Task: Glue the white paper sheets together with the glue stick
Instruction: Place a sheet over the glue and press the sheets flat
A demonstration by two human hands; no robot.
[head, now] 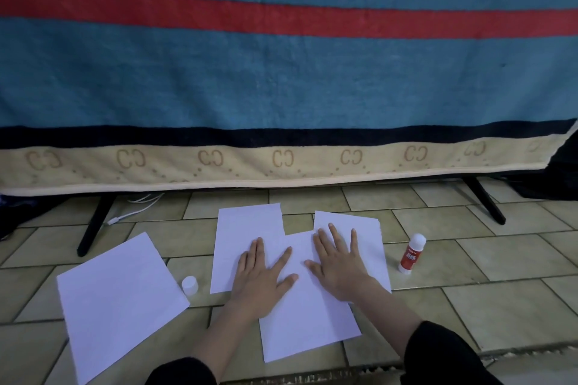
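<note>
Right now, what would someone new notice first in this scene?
The big teal blanket with its red stripe fills the background. Below it, the left hand and right hand press flat on overlapping white paper sheets on the tiled floor. A red glue stick stands to their right.

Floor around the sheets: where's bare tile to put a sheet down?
Bare tile lies right of the glue stick, and in front of it toward the right sleeve. Crowded: the overlapped sheets under the left hand and right hand, with only a narrow strip holding the cap before the separate sheet.
</note>
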